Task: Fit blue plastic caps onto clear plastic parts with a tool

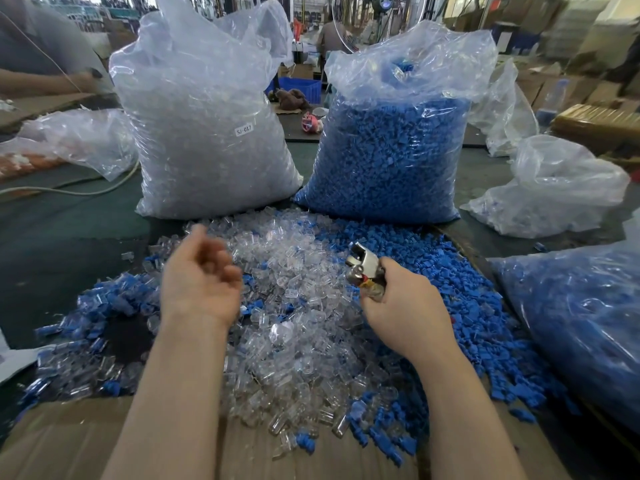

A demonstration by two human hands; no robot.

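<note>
- Clear plastic parts (294,306) heaped mid-worktop between both hands; blue plastic caps (450,271) piled to the right, some strays mixed in near.
- Right hand (405,313) grip curled round the metal tool (363,268), its head pointing up-left, nothing loaded in it that I can see.
- Left hand (201,275) over the clear heap, fingers loosely curled, blurred (holding nothing, as far as visible).
- Risk: loose mixed piles, so the left hand may grab a wrong or doubled piece; a badly seated cap could crack the part.
- Far: bag of clear parts (207,133) left, bag of blue caps (391,150) right.
</note>
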